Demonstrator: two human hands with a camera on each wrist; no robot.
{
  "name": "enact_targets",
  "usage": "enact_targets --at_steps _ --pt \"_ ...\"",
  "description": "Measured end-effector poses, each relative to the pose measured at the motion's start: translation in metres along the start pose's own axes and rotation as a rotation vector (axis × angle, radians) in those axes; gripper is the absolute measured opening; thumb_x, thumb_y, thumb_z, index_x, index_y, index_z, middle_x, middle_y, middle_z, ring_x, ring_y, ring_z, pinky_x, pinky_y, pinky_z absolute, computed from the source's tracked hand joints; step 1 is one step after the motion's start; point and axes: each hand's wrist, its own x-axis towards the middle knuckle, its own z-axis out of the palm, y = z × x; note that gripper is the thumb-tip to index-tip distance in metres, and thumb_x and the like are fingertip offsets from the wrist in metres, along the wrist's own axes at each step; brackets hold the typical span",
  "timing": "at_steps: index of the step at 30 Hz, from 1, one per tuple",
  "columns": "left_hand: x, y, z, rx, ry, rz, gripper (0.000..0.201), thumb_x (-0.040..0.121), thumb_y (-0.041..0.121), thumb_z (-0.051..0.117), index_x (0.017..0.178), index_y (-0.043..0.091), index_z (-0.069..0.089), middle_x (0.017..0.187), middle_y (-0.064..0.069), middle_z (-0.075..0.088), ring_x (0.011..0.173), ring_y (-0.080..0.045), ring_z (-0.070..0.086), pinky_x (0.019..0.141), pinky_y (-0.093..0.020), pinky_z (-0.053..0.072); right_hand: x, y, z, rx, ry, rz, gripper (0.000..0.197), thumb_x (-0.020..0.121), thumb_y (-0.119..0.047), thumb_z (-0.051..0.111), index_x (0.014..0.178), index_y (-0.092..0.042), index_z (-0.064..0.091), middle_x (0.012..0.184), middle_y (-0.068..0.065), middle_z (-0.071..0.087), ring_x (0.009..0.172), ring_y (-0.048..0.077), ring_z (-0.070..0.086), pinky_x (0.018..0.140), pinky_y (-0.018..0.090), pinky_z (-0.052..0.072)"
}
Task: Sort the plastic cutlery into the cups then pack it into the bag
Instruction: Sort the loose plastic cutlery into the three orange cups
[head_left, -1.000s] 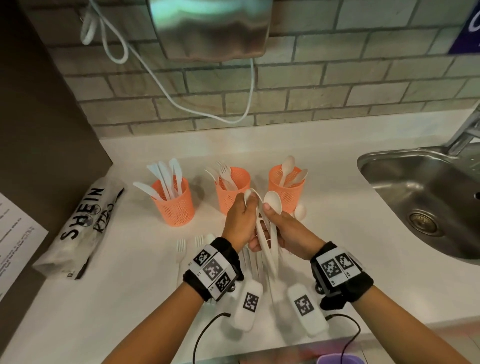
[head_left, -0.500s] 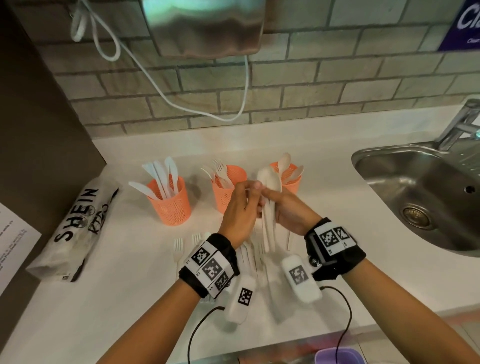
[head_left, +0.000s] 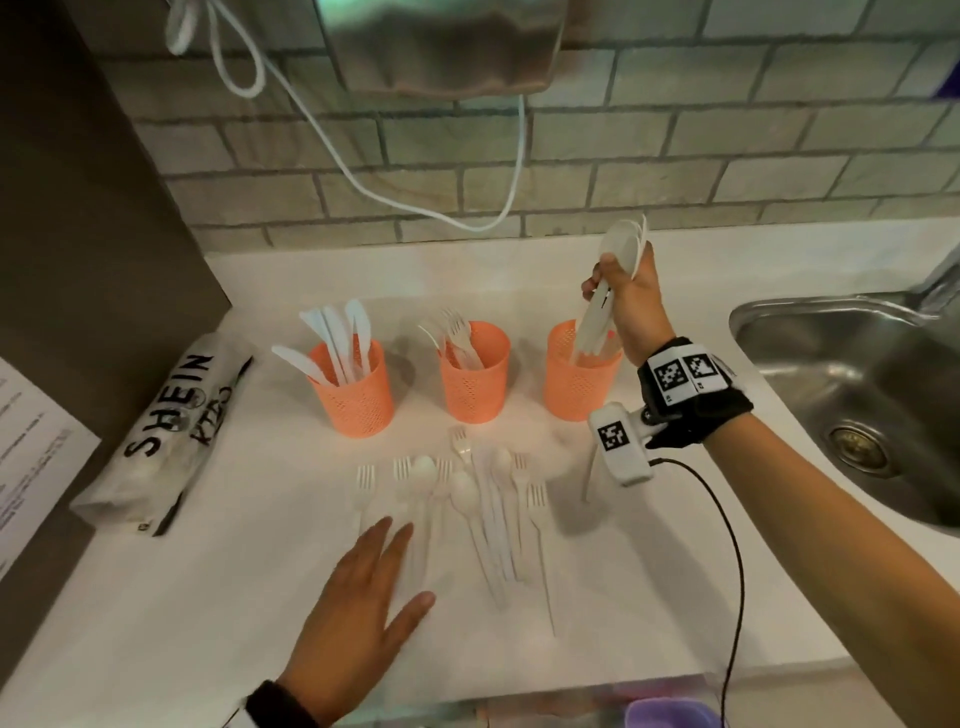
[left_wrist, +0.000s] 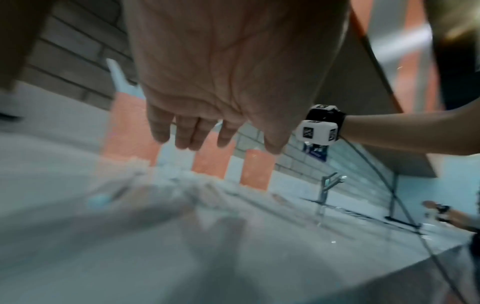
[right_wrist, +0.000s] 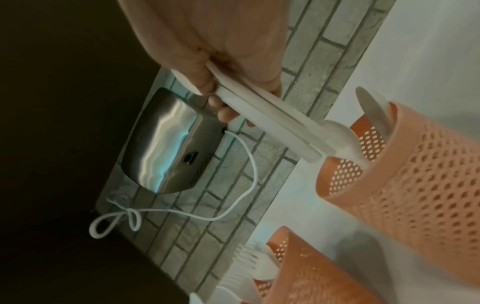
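Three orange mesh cups stand in a row on the white counter: the left cup (head_left: 353, 392) holds knives, the middle cup (head_left: 474, 376) forks, the right cup (head_left: 581, 375) spoons. My right hand (head_left: 626, 306) grips a bundle of white spoons (head_left: 621, 249) by their handles, bowls up, with the handle ends over the right cup's rim (right_wrist: 337, 172). My left hand (head_left: 363, 587) is open and flat over the counter, beside loose white forks and spoons (head_left: 467, 499). A rolled SHEIN bag (head_left: 166, 436) lies at the left.
A steel sink (head_left: 857, 395) is set into the counter at the right. A hand dryer (head_left: 447, 47) with a white cord (head_left: 363, 187) hangs on the brick wall above the cups. A dark panel (head_left: 78, 234) borders the left side.
Both hands held the spoon bundle together in front of the cups. Now the left hand has let go and dropped back to the counter; the right hand has carried the spoons over the right cup.
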Motion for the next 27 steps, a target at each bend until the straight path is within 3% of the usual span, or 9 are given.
enact_targets --at_steps 4,6,9,14,17,19,22,25,27 --pt "-0.011 -0.041 0.008 -0.012 0.178 -0.245 0.114 0.063 0.087 -0.009 0.147 0.016 0.02 0.156 -0.009 0.016 0.143 -0.026 0.02 0.115 -0.036 0.019 0.01 0.015 0.004 -0.09 0.009 -0.043 0.011 0.099 -0.007 0.036 0.108 -0.013 0.033 0.07 0.001 0.042 0.062 0.011 0.047 0.07 0.022 0.047" --pt "-0.014 -0.053 0.014 0.014 0.194 -0.338 0.114 0.064 0.086 -0.006 0.147 0.013 0.019 0.156 -0.013 0.016 0.143 -0.03 0.019 0.115 -0.043 0.021 0.013 0.023 0.006 -0.096 0.022 -0.026 0.015 0.098 -0.003 0.035 0.109 -0.013 0.032 0.072 0.001 0.043 0.062 0.011 0.048 0.072 0.022 0.048" --pt "-0.021 -0.062 0.028 0.043 0.159 -0.431 0.115 0.062 0.085 -0.008 0.148 0.011 0.015 0.157 -0.012 0.011 0.144 -0.028 0.014 0.115 -0.044 0.018 0.014 0.035 0.006 -0.104 0.041 0.008 0.019 0.096 0.001 0.034 0.107 -0.014 0.032 0.073 0.0 0.044 0.061 0.01 0.051 0.072 0.023 0.047" --pt "-0.025 -0.071 0.044 0.056 0.108 -0.443 0.109 0.074 0.08 -0.008 0.142 0.006 0.033 0.152 -0.016 0.026 0.139 -0.034 0.029 0.111 -0.05 0.025 0.013 0.049 0.001 -0.137 0.054 0.041 0.017 0.098 -0.005 0.036 0.111 -0.016 0.031 0.073 0.001 0.046 0.066 0.013 0.055 0.074 0.028 0.047" --pt "-0.025 -0.069 0.044 0.048 0.158 -0.433 0.109 0.073 0.08 -0.009 0.144 0.008 0.03 0.154 -0.014 0.023 0.141 -0.031 0.025 0.113 -0.047 0.021 0.017 0.055 -0.001 -0.168 0.051 0.092 0.02 0.095 -0.006 0.042 0.11 -0.015 0.033 0.078 0.005 0.053 0.073 0.017 0.06 0.078 0.033 0.049" --pt "-0.026 -0.068 0.044 0.048 0.19 -0.433 0.111 0.07 0.081 -0.013 0.146 0.01 0.026 0.155 -0.012 0.019 0.142 -0.029 0.021 0.115 -0.044 0.017 0.017 0.057 -0.001 -0.207 0.028 0.125 0.029 0.089 -0.004 0.052 0.11 -0.017 0.037 0.093 0.01 0.056 0.087 0.025 0.061 0.086 0.039 0.05" --pt "-0.026 -0.067 0.044 0.061 0.198 -0.437 0.113 0.068 0.082 -0.017 0.146 0.011 0.023 0.156 -0.011 0.016 0.143 -0.028 0.019 0.116 -0.042 0.015 0.015 0.055 -0.003 -0.195 -0.008 0.135 0.047 0.085 0.003 0.057 0.125 -0.015 0.04 0.1 0.008 0.053 0.095 0.019 0.055 0.081 0.023 0.051" --pt "-0.026 -0.068 0.045 0.07 0.192 -0.441 0.113 0.067 0.081 -0.018 0.147 0.012 0.023 0.156 -0.011 0.015 0.144 -0.028 0.018 0.116 -0.042 0.014 0.012 0.052 -0.011 -0.252 -0.031 0.054 0.054 0.085 -0.001 0.06 0.134 -0.011 0.038 0.111 0.01 0.05 0.11 0.019 0.05 0.098 0.03 0.042" --pt "-0.026 -0.069 0.046 0.069 0.181 -0.441 0.111 0.069 0.08 -0.016 0.146 0.011 0.024 0.156 -0.012 0.017 0.143 -0.028 0.019 0.116 -0.043 0.015 0.004 0.05 -0.02 -0.275 -0.015 -0.007 0.047 0.088 -0.005 0.058 0.131 -0.011 0.042 0.109 0.009 0.052 0.111 0.021 0.052 0.098 0.033 0.042"
